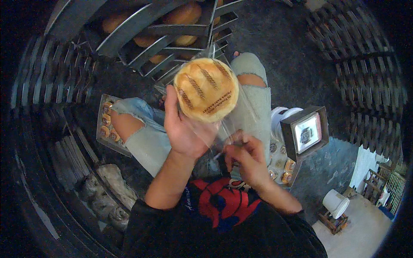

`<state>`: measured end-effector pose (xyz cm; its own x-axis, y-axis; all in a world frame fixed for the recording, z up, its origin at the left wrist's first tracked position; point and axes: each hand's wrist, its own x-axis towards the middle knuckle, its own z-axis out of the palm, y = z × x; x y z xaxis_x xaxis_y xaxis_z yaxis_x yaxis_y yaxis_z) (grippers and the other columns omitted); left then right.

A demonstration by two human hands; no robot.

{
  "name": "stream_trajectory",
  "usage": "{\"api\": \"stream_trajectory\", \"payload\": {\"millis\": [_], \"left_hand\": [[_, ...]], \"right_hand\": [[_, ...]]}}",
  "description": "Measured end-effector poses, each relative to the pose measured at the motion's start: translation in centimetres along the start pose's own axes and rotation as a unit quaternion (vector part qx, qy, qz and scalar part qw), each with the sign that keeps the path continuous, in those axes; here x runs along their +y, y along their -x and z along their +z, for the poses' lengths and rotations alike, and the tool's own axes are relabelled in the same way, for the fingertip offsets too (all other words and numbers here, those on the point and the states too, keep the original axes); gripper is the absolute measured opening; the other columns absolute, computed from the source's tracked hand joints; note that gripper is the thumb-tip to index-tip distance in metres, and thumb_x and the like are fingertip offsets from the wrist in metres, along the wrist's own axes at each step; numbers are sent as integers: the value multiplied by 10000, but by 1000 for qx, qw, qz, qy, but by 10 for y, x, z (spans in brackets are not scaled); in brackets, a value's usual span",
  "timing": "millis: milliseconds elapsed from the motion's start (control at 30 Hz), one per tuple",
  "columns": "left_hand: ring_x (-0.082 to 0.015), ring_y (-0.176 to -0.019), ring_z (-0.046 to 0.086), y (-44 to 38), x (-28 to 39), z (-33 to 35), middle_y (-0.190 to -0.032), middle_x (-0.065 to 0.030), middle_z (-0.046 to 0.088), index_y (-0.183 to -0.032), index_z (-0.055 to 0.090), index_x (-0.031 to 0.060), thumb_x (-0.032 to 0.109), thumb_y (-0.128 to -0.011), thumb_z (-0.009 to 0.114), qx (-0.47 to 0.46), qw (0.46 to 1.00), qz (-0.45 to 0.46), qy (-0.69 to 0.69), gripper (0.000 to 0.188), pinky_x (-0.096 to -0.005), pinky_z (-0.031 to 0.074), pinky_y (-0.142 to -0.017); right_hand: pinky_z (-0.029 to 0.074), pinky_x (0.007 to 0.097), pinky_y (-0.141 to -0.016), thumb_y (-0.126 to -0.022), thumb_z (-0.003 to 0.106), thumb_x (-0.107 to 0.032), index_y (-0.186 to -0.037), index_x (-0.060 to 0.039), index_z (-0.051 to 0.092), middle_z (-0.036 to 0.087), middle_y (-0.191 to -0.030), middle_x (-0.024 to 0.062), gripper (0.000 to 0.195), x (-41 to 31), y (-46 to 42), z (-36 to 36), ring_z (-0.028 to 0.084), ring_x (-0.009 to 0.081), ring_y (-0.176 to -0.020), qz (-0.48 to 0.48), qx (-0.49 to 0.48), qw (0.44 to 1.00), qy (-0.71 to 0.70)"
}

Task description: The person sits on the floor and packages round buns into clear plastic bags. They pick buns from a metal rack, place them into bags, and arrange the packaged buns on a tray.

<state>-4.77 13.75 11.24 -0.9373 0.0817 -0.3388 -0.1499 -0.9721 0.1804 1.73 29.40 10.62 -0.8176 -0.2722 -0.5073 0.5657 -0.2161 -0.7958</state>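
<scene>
A round golden bun (206,90) lies in a clear plastic bag (243,106) that bears printed wheat ears and writing. My left hand (187,129) holds it from below, thumb along the bun's left edge. Close to my body, my right hand (246,153) has its fingers closed on the bag's lower end, below and right of the bun. The bun is apart from my right hand. Both hands are above my lap, between my knees in torn light jeans.
Metal racks with loaves (184,14) stand ahead. Trays of small packed breads (105,119) lie by both legs. On the right are a box with a printed stack (306,132), white tubs and a white bucket (335,203). Crumpled plastic bags (109,193) lie at lower left.
</scene>
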Motion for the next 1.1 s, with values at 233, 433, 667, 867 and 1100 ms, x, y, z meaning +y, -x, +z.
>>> {"api": "stream_trajectory", "payload": {"millis": [233,433,667,867,1100], "left_hand": [[-388,-1404,430,11,20,-15,-1559,-143,420,-1539,368,85,672,-1003,309,-81,988,-47,124,797,-560,337,-1168],[-320,-1377,479,11,16,-4,-1496,-118,501,-1498,432,61,594,-1022,317,-30,998,57,3,724,-497,332,-1176],[-330,-1360,490,21,10,-11,-1474,-118,515,-1479,453,83,588,-999,354,-72,995,11,68,703,-559,353,-1144],[-330,-1313,524,18,5,-24,-1452,-130,522,-1452,478,106,527,-959,427,4,995,-17,95,650,-608,427,-1060],[-297,-1214,597,-2,17,-38,-1358,-108,601,-1391,535,114,560,-989,416,26,998,-27,54,613,-517,517,-976]], "right_hand": [[390,239,-457,-961,653,-79,-932,-19,640,626,-744,10,67,19,12,19,561,82,-594,-10,-26,999,35],[492,254,-536,-788,790,6,-925,-29,719,652,-826,69,158,-25,26,11,620,131,-673,-482,-35,794,368],[596,311,-719,-729,810,-6,-1050,-48,747,659,-1012,111,330,-18,9,25,708,242,-919,-435,-48,786,437],[560,355,-745,-689,843,-20,-920,-50,721,661,-972,108,264,-13,-10,21,684,263,-877,-384,-92,831,392],[559,373,-783,-779,826,-72,-884,-44,719,671,-937,120,153,-32,19,10,693,269,-885,-271,-397,836,264]]}}
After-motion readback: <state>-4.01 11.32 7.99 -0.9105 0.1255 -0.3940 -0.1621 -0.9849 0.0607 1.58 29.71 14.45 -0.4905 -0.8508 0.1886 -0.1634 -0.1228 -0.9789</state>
